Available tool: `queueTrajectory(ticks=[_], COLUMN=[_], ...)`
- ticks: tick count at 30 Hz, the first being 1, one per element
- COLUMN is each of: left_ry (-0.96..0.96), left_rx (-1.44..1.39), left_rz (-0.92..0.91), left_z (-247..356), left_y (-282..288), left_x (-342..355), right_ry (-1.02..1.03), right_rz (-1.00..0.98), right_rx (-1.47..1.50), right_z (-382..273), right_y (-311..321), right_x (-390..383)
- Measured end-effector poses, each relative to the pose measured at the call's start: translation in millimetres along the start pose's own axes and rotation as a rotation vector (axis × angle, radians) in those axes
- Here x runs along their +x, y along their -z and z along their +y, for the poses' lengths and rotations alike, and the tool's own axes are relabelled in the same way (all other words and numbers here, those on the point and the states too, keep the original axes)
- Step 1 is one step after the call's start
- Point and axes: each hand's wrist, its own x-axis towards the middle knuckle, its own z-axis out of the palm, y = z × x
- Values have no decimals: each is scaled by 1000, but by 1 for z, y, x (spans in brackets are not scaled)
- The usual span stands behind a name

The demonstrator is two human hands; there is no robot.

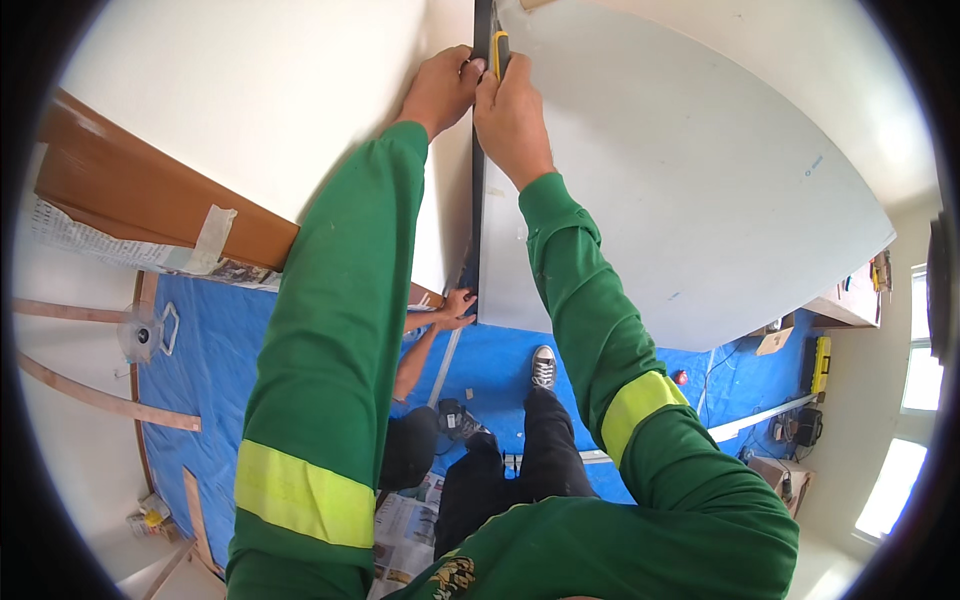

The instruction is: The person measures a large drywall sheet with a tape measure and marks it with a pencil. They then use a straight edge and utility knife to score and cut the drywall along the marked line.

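My right hand (512,108) grips a yellow-and-black utility knife (500,50) held against a long dark straightedge (478,180) that runs down a large pale grey board (680,170). Beside it, my left hand (440,88) presses on the top of the straightedge, fingers curled over its edge. Both my arms wear green sleeves with yellow reflective bands. Lower down, another person's hand (455,308) holds the bottom end of the straightedge against the board's lower edge.
A blue tarp (220,380) covers the floor. The other person crouches below in dark clothes and a grey sneaker (543,366). A brown wooden trim (150,200) with tape crosses the left wall. Tools and a yellow case (820,365) lie at the right, newspapers at the bottom.
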Motion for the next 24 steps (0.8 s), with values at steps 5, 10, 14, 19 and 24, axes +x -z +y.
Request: queueTrajectory(ticks=[5, 10, 14, 19, 24], left_ry=[-23, -108, -87, -258, -252], left_rx=[63, 91, 118, 256, 290], left_rz=[10, 89, 39, 135, 92], left_z=[-1, -5, -12, -18, -19], left_y=[1, -4, -6, -9, -8], left_x=[3, 3, 7, 14, 17], right_ry=[8, 4, -98, -135, -192], right_rz=[-6, -24, -36, -46, -78], right_rx=[34, 10, 21, -9, 19], right_z=[7, 20, 41, 73, 99], right_y=[-5, -10, -20, -36, -48], right_x=[-3, -14, -39, -80, -112])
